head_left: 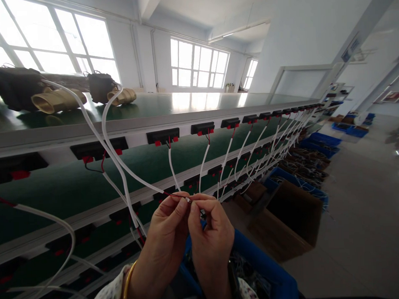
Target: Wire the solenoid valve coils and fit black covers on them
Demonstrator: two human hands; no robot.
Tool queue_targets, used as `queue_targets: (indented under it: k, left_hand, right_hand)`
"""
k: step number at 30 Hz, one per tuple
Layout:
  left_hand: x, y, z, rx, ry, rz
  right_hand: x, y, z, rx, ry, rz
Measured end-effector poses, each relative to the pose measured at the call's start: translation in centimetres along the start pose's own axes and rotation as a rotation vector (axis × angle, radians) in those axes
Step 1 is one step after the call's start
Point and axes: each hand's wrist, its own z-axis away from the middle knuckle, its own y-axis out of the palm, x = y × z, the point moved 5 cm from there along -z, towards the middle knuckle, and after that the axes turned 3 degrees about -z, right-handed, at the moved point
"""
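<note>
My left hand (167, 227) pinches the red and dark wires at the stripped end of a white cable (142, 181). Between the fingertips of both hands sits a small white connector (187, 199). Close beside it, my right hand (210, 232) has thumb and forefinger closed on a small dark piece at the connector, mostly hidden by the fingers. That cable runs up to brass valves with black actuator boxes, a nearer valve (58, 101) and a farther one (122, 96), on the green shelf top. A second white cable (124, 187) hangs down left of my hands.
Black terminal blocks with red tabs, such as a nearby terminal block (163, 136), line the shelf edge (185, 113), with white cables hanging from many. Below my hands stands a blue bin (272, 273) of cables. An open cardboard box (277, 238) and more blue bins (320, 141) are at right.
</note>
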Motion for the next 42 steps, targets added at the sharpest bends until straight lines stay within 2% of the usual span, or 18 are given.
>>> queue_targets:
  k: [4, 10, 15, 17, 24, 36, 39, 42]
  left_hand:
    - [-0.6, -0.1, 0.1, 0.003, 0.13, -0.11]
    - [-1.0, -0.4, -0.1, 0.038, 0.106, -0.172]
    - [-0.9, -0.3, -0.2, 0.11, 0.083, -0.134]
    - [-0.9, -0.3, -0.3, 0.107, 0.087, -0.115]
    - [-0.8, -0.6, -0.5, 0.054, 0.085, -0.106]
    - [-0.5, -1.0, -0.9, 0.041, 0.098, -0.127]
    - [-0.6, -1.1, -1.1, 0.073, 0.146, -0.183]
    - [-0.7, -0.8, -1.5, 0.134, 0.254, -0.299]
  right_hand:
    - [-0.3, 0.1, 0.3, 0.025, -0.001, -0.023]
    - [-0.7, 0.0, 0.2, 0.066, 0.018, -0.089]
    - [-1.8, 0.2, -0.5, 0.171, 0.342, -0.409]
    - [-1.8, 0.2, -0.8, 0.216, 0.4, -0.424]
    - [-1.1, 0.0, -1.1, 0.229, 0.31, -0.238]
    - [-1.4, 0.2, -1.0, 0.205, 0.306, -0.204]
    - [-1.3, 0.1, -1.0, 0.206, 0.264, -0.184]
    - [-1.6, -0.2, -1.4, 0.222, 0.189, -0.178]
